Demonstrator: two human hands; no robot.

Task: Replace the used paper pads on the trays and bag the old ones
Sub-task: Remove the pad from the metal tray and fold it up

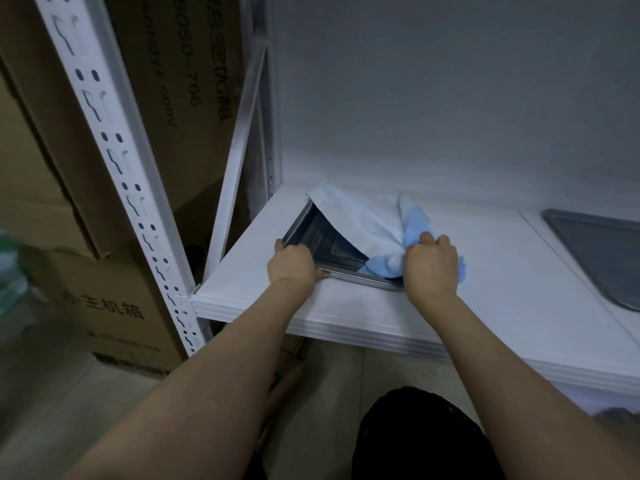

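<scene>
Right hand (431,263) is bunching the used pad (367,220), peeling it off the tray (311,233) on the shelf (502,271); left hand (292,261) is gripping the tray's rim. Next: lifting the pad clear, bagging it.

Well up and to the left of the left hand (292,263), a tall brown cardboard box (173,98) carries dark print running sideways: the digits "6050-766", a fragment ending "com/", and larger Chinese characters too blurred to read. Left of that hand and lower, a squat brown cardboard box (104,306) shows "主机箱". The small line beneath it is illegible.
</scene>
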